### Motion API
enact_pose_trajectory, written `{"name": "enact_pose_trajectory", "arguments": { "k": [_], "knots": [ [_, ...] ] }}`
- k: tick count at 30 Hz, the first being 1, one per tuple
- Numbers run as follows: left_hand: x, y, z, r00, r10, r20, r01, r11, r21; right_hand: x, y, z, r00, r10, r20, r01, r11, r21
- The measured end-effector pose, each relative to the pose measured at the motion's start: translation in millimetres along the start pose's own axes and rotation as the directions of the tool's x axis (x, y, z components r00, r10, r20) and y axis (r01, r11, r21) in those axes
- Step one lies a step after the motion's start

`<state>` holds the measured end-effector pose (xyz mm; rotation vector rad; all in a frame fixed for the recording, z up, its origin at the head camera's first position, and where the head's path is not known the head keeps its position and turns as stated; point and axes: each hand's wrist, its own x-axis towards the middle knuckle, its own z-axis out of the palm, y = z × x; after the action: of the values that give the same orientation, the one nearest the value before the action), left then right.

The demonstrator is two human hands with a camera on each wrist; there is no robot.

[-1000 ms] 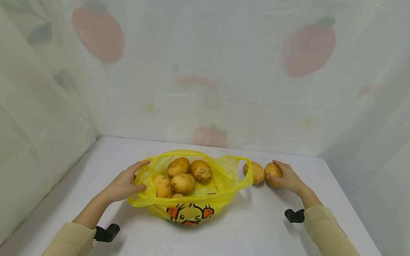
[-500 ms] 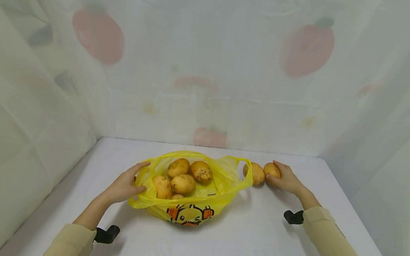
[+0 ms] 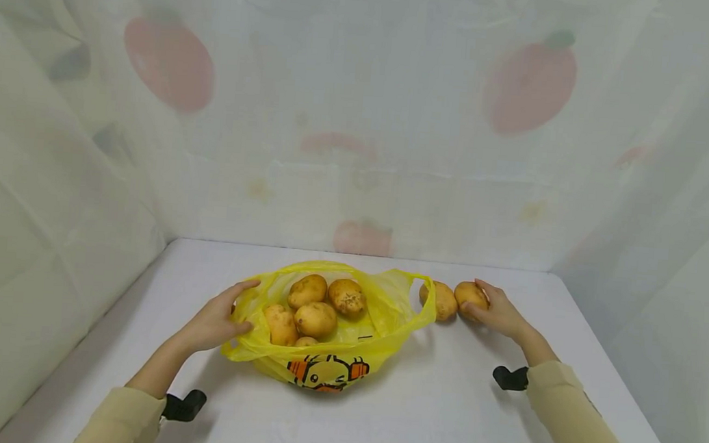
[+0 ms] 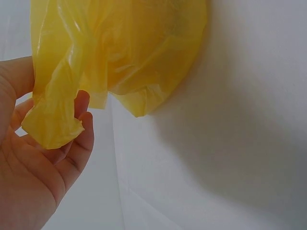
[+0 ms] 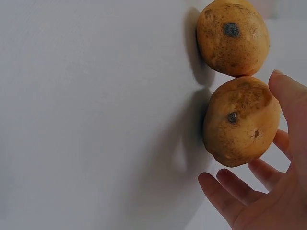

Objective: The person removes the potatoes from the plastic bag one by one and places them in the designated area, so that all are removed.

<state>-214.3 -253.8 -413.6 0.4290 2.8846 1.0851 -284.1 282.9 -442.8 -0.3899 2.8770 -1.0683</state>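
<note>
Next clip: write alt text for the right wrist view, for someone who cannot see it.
A right hand cups a brown-speckled potato on a white table, fingers curled beneath it and thumb above. A second potato lies just beyond the first one, close against it.

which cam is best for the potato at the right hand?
Right wrist. The potato shows large, skin spots clear, the right hand curled round it and the second potato just beyond. Head view shows the potato small, partly covered by the hand. Left wrist shows only the yellow bag.
</note>
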Motion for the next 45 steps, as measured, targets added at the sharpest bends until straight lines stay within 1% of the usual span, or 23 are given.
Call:
{"name": "enact_pose_trajectory", "arguments": {
  "k": [2, 5, 9, 12, 16, 20, 24, 28, 31, 33, 39, 42, 45],
  "knots": [
    [-0.1, 0.2, -0.1, 1.000, 0.003, -0.002, -0.003, 1.000, 0.002, -1.4, -1, -2, 1.000, 0.000, 0.002, 0.000, 1.000, 0.021],
    [0.1, 0.5, 0.1, 1.000, 0.008, -0.003, -0.008, 1.000, 0.003, -4.1, -3, -7, 1.000, 0.029, 0.009, -0.029, 0.998, 0.046],
    [0.2, 0.5, 0.7, 1.000, 0.008, 0.001, -0.008, 1.000, -0.002, -7.8, -6, -12, 0.998, 0.069, 0.014, -0.070, 0.996, 0.052],
    [-0.2, 0.1, 0.8, 1.000, 0.003, 0.001, -0.003, 1.000, -0.004, -11.1, -9, -15, 0.997, 0.078, -0.002, -0.078, 0.996, 0.054],
    [-0.5, -0.9, 0.6, 1.000, 0.001, 0.000, -0.001, 1.000, -0.001, -14.1, -11, -15, 0.995, 0.061, -0.083, -0.056, 0.996, 0.065],
    [-0.2, -1.8, 0.6, 1.000, 0.007, -0.001, -0.007, 1.000, 0.000, -14.4, -14, -13, 0.984, 0.025, -0.178, -0.011, 0.996, 0.083],
    [-0.1, -2.2, 0.8, 1.000, 0.011, -0.002, -0.011, 1.000, -0.001, -14.0, -18, -10, 0.967, -0.003, -0.256, 0.031, 0.994, 0.105],
    [-0.3, -2.3, 1.5, 1.000, 0.012, -0.003, -0.012, 1.000, -0.008, -13.5, -26, -10, 0.943, -0.043, -0.329, 0.079, 0.992, 0.097],
    [-0.3, -2.4, 2.4, 1.000, 0.013, 0.000, -0.013, 1.000, -0.014, -12.8, -34, -10, 0.927, -0.076, -0.367, 0.116, 0.989, 0.088],
    [-0.3, -2.6, 2.9, 1.000, 0.013, 0.001, -0.013, 1.000, -0.012, -12.0, -39, -11, 0.925, -0.090, -0.370, 0.130, 0.988, 0.084],
    [-0.3, -0.7, 2.7, 1.000, 0.015, -0.003, -0.015, 1.000, -0.006, -11.4, -58, -12, 0.937, -0.119, -0.328, 0.167, 0.978, 0.122],
    [-0.2, 1.0, 1.9, 1.000, 0.020, 0.001, -0.020, 1.000, -0.008, -12.3, -70, -12, 0.936, -0.138, -0.323, 0.190, 0.973, 0.134],
    [0.3, 1.3, 1.3, 1.000, 0.024, 0.001, -0.024, 1.000, -0.003, -13.0, -82, -11, 0.932, -0.166, -0.324, 0.213, 0.970, 0.116]
  ]
}}
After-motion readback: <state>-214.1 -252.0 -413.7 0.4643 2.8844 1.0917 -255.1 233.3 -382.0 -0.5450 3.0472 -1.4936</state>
